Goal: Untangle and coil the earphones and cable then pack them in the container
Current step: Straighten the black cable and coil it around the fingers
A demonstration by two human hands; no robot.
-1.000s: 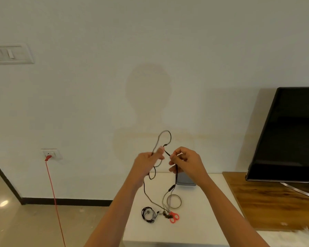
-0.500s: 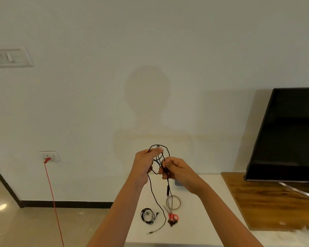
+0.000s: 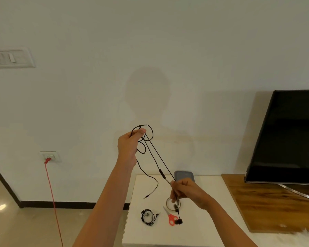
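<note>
Red and thin, a cord point(image 3: 51, 189) drops from a white wall socket point(image 3: 51, 155) in the lower left of the frame. Above it, at the upper left, is a pale switch panel point(image 3: 12, 57) whose left end is cut off.

Near the centre the left hand point(image 3: 129, 146) is raised, thumb and curled fingers pinching several loose loops of the thin black earphones point(image 3: 155, 157). Two strands run taut down to the right hand point(image 3: 185, 192), low in the middle, whose fingers curl tightly round them. Below that fist the earbuds point(image 3: 178, 221) hang, blurred, in front of the red-handled scissors point(image 3: 170, 217). The plug end point(image 3: 145, 197) dangles free over the smooth white table point(image 3: 203, 220).

On the table lie a coiled cable point(image 3: 147, 216), black and round, and a thin ring point(image 3: 168, 205) partly hidden by the right hand. The grey, round-cornered container point(image 3: 184, 175) sits at the table's far edge, its near part behind the hand.

At the right a glossy black screen point(image 3: 289, 136) stands on a wood-grain top point(image 3: 268, 202), both cut off.
</note>
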